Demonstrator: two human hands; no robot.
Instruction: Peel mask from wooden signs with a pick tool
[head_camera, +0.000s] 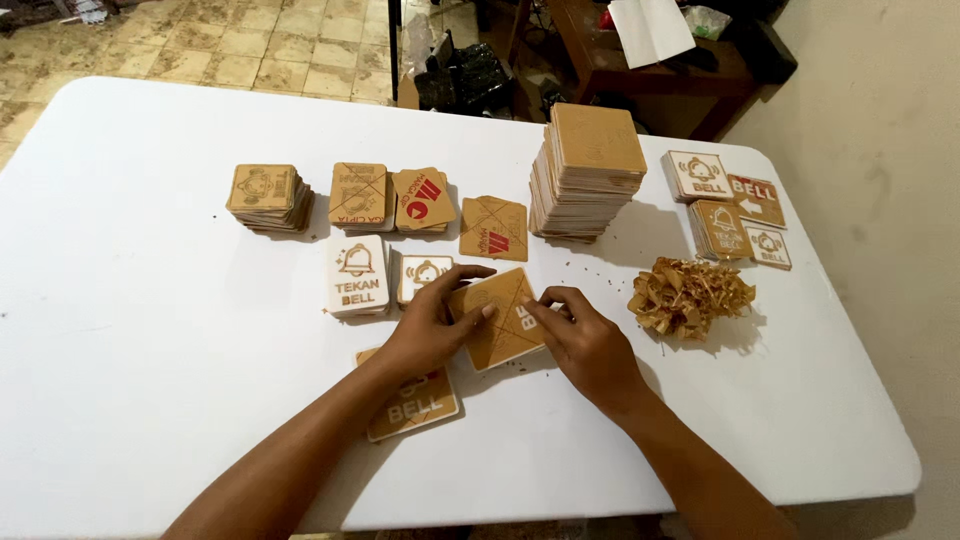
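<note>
brown square plaque (503, 325) lies flat at table (150, 300) centre, tilted, corners toward 12 and 6. left hand (432, 325) pinches its 9 o'clock edge, right hand (585, 340) its 3 o'clock edge; both equally near.

White table (150, 350) bears plaque stacks (586, 170) (wooden) and shavings (688, 296).

Your hands (500, 335) pinch a tan square sign plaque (503, 318) at mid-table, above another tan plaque (415, 405) lying under your left wrist. Behind it you have a white bell-icon plaque (357, 275), low stacks (265, 195) with red-marked tops (423, 198), and a tall tan stack (588, 170). White and brown sign plates (735, 205) lie at the far right.
</note>
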